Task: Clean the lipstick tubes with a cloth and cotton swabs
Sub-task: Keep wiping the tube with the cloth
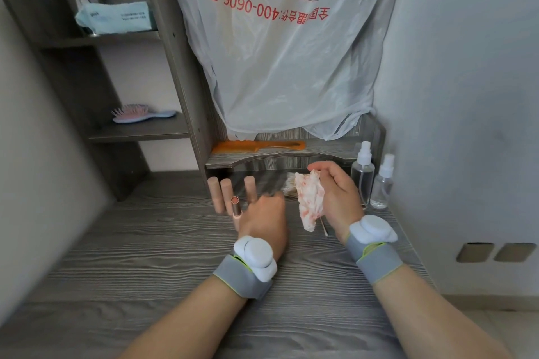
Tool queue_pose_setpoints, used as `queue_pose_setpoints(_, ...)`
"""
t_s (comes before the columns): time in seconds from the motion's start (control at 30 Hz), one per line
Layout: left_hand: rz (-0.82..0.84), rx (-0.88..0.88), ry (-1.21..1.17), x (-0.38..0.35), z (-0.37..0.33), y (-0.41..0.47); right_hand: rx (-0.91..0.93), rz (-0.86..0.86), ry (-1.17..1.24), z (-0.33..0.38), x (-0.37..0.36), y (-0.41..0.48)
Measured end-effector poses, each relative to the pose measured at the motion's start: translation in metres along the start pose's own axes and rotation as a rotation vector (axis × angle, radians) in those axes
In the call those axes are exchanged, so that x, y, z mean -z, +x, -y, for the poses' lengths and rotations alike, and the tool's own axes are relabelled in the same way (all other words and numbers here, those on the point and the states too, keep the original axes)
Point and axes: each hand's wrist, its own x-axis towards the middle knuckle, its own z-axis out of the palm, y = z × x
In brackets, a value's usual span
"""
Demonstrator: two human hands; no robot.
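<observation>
1. While the right hand point(335, 198) grips a white cloth point(309, 201) blotched with pink-red stains, its fingers curl round the bunched upper part. The thumb presses in from nine o'clock, and the loose end hangs toward six o'clock.
2. A cotton swab point(323, 228) pokes out below the cloth at five o'clock. Whether the hand holds it or it lies on the desk point(145, 256) cannot be told.
3. The left hand point(262, 221) is back-up, low over the desk, at nine o'clock of the cloth. Its fingers point(269, 199) point toward twelve o'clock and are smeared by motion blur, so I cannot tell whether they are spread or pressed together.
4. An open lipstick tube point(235, 208) stands upright just beside that hand at its ten o'clock, with the pink stick showing at the top. Whether the thumb touches it cannot be told.
5. Three peach lipstick tubes point(226, 192) stand upright at twelve o'clock of the open one. Two are side by side and the third is apart toward three o'clock.
6. A heap of swabs point(288, 186) lies behind the cloth at its eleven o'clock.
7. Two clear spray bottles point(362, 172) stand at three o'clock of the right hand, near the wall.
8. An orange comb point(259, 145) lies on the low shelf at twelve o'clock of the hands. A pink hairbrush point(140, 113) rests on a shelf at ten o'clock.
9. A translucent plastic bag point(291, 52) with red print hangs above the comb.
</observation>
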Motion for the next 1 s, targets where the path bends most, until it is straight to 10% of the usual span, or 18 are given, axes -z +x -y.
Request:
queue_pose_setpoints(0.67, -0.337, 0.238, -1.127, 0.017, -0.022, 0.039, -0.095, 0.053, 0.249, 0.025, -0.005, 0.007)
queue_pose_setpoints(1.0, -0.243, 0.220, -1.668, 0.014, -0.024, 0.052, -0.133, 0.055, 0.357, 0.023, -0.017, 0.016)
